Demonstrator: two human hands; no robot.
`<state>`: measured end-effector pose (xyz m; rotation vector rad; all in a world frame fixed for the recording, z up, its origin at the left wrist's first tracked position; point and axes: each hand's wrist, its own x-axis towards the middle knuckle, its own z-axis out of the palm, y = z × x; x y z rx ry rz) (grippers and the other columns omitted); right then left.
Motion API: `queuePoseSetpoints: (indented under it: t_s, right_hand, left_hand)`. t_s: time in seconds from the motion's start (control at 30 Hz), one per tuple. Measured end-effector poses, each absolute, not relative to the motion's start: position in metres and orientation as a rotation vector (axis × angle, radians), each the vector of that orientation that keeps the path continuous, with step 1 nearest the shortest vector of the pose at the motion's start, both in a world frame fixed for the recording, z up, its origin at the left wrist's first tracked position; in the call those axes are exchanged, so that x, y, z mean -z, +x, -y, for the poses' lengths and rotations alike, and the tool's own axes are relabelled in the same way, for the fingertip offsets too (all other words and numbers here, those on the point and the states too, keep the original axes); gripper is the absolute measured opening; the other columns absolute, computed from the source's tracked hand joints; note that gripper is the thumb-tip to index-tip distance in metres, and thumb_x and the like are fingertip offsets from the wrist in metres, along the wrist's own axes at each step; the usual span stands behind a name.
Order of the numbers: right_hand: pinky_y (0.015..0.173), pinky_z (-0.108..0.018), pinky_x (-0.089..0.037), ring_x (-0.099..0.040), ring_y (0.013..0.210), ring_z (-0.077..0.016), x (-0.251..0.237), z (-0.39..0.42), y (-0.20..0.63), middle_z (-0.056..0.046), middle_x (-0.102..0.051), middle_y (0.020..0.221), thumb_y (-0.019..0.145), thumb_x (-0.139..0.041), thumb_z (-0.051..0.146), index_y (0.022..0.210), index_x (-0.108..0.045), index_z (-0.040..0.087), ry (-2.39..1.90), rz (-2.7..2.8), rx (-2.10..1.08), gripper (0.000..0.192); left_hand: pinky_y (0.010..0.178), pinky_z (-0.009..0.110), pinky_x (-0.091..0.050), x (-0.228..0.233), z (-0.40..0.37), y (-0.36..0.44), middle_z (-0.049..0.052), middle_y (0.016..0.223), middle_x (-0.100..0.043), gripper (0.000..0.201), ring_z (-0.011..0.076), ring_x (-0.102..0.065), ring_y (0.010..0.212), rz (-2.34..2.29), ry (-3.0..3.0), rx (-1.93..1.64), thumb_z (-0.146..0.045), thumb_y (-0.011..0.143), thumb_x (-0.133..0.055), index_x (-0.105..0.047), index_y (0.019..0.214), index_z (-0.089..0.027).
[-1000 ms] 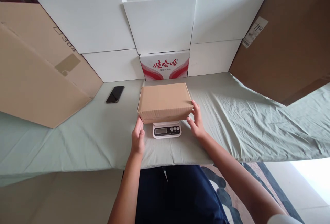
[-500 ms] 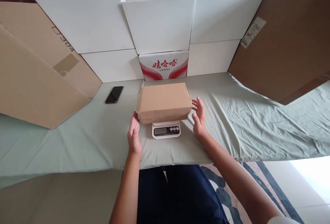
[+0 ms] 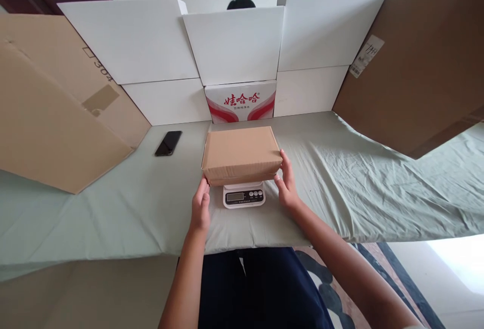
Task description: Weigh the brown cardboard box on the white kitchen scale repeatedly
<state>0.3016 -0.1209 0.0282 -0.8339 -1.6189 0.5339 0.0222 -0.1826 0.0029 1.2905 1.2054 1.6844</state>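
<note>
A brown cardboard box rests on a small white kitchen scale, covering the scale's platform. The scale's display and buttons face me. My left hand is at the box's front left corner, its fingertips against the lower edge and partly hidden. On the other side, my right hand grips the front right corner, fingers along the side and thumb at the front lower edge. The box appears level between both hands.
A black phone lies left on the green cloth. White boxes and a red-and-white printed carton line the back. Large cardboard boxes stand at left and right. Someone's dark hair shows above the back boxes.
My right hand has moved in from beside the box and now takes hold of its right corner. My left hand has closed in on the left corner. The view has tilted slightly up.
</note>
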Motion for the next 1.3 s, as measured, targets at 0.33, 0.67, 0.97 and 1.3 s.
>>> queuePoseSetpoints:
  t_s: [0.33,0.67,0.97,1.3]
  right_hand:
    - [0.123,-0.058,-0.045,-0.050,0.149,-0.0350,-0.062,0.058,0.289,-0.009,-0.045,0.164,0.099,-0.054,0.065,0.159,-0.033,0.037,-0.694,1.469,-0.714,0.069]
    - [0.139,-0.053,-0.018,-0.026,0.166,-0.0309,-0.029,-0.008,0.270,-0.007,-0.027,0.177,0.092,-0.056,0.073,0.166,-0.022,0.030,-0.776,1.418,-0.836,0.091]
    - [0.138,-0.057,-0.018,-0.024,0.167,-0.0321,-0.023,-0.013,0.278,-0.010,-0.023,0.179,0.091,-0.054,0.076,0.163,-0.025,0.029,-0.867,1.368,-0.827,0.091]
    - [0.131,-0.067,-0.028,-0.027,0.166,-0.0309,-0.016,-0.018,0.297,-0.011,-0.025,0.178,0.098,-0.044,0.069,0.167,-0.014,0.035,-0.978,1.335,-0.894,0.082]
  left_hand:
    - [0.133,0.048,-0.029,-0.045,0.103,0.013,0.014,0.166,-0.050,0.081,0.0364,-0.034,0.161,-1.141,1.474,-1.669,-0.072,0.096,-0.057,-0.054,0.158,-0.020]
    - [0.132,0.046,-0.030,-0.009,0.022,0.019,0.016,0.164,-0.053,0.085,0.0329,-0.040,0.159,-1.236,1.172,-1.691,-0.077,0.091,-0.058,-0.059,0.151,-0.018]
    - [0.131,0.046,-0.032,-0.010,0.022,0.002,0.019,0.166,-0.048,0.090,0.0328,-0.037,0.160,-1.272,1.003,-1.666,-0.080,0.091,-0.054,-0.058,0.152,-0.014]
    - [0.131,0.044,-0.031,-0.013,0.025,-0.015,0.017,0.170,-0.043,0.090,0.0315,-0.037,0.160,-1.256,1.004,-1.708,-0.083,0.089,-0.053,-0.058,0.153,-0.020]
